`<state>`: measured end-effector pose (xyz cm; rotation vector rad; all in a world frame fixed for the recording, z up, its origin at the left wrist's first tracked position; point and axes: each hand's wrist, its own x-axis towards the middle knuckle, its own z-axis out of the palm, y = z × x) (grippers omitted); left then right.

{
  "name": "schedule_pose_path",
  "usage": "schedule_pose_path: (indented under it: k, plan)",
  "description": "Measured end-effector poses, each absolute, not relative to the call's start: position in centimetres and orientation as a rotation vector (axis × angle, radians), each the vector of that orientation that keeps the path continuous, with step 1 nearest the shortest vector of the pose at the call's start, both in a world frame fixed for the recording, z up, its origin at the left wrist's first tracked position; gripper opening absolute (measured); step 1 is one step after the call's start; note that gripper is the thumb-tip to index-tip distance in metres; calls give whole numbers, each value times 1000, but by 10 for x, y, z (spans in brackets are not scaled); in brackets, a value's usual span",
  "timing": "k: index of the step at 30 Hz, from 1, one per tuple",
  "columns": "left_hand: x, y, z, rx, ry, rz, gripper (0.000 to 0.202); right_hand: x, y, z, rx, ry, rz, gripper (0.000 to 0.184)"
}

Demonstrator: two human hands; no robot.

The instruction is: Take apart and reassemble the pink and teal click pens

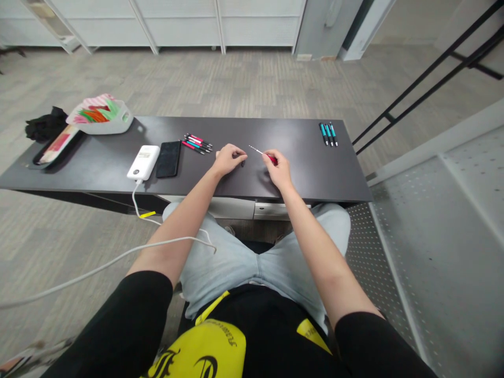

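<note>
My right hand is closed around a red pen barrel, and a thin pale refill sticks out of it toward the upper left. To its left, my left hand pinches a small dark pen piece, mostly hidden by the fingers. A gap separates the two hands, both just above the dark table. Left of my left hand lies a loose group of red and teal pens. Several teal-and-black pens lie side by side at the table's far right.
A white power bank with a cable and a black phone lie on the left. Beyond them are a white basket of colourful items, a dark tray and black cloth. A perforated panel stands at right.
</note>
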<state>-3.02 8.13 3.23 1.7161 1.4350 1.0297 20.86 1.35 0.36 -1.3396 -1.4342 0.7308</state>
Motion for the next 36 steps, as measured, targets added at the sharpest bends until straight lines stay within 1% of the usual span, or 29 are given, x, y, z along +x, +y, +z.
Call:
schedule_pose_path:
  k: [2, 3, 4, 6, 7, 8, 11, 13, 21, 24, 28, 32, 36]
  plan:
    - [-31, 79, 32, 1743, 1487, 1006, 27, 208, 14, 3, -1336, -1445, 723, 41]
    - [-34, 77, 32, 1758, 1492, 987, 27, 208, 14, 2, -1332, -1445, 716, 40]
    - [-37, 75, 32, 1785, 1484, 959, 33, 208, 15, 1, -1328, -1441, 711, 40]
    - [-45, 71, 32, 1895, 1443, 861, 52, 208, 15, 0, -1328, -1427, 712, 40]
    - [-49, 69, 32, 1967, 1421, 797, 59, 208, 15, 0, -1330, -1419, 716, 40]
    - [-52, 67, 32, 2037, 1406, 731, 62, 208, 15, -1, -1331, -1414, 721, 41]
    - [-58, 63, 31, 2178, 1413, 577, 54, 208, 15, 0, -1321, -1410, 720, 41]
    - [-58, 61, 29, 2207, 1438, 555, 50, 208, 14, 1, -1322, -1417, 711, 40]
    - [-55, 52, 21, 2231, 1472, 670, 46, 206, 10, 13, -1492, -1542, 650, 24]
    - [-53, 52, 21, 2205, 1483, 697, 51, 203, 8, 23, -1591, -1652, 613, 21]
    - [-52, 52, 21, 2185, 1485, 723, 56, 201, 3, 38, -1750, -1792, 544, 27]
    - [-51, 45, 22, 2284, 1479, 731, 60, 206, -7, 54, -1913, -1982, 386, 34]
    - [-47, 36, 25, 2475, 1424, 730, 58, 210, -11, 68, -1974, -2130, 265, 38]
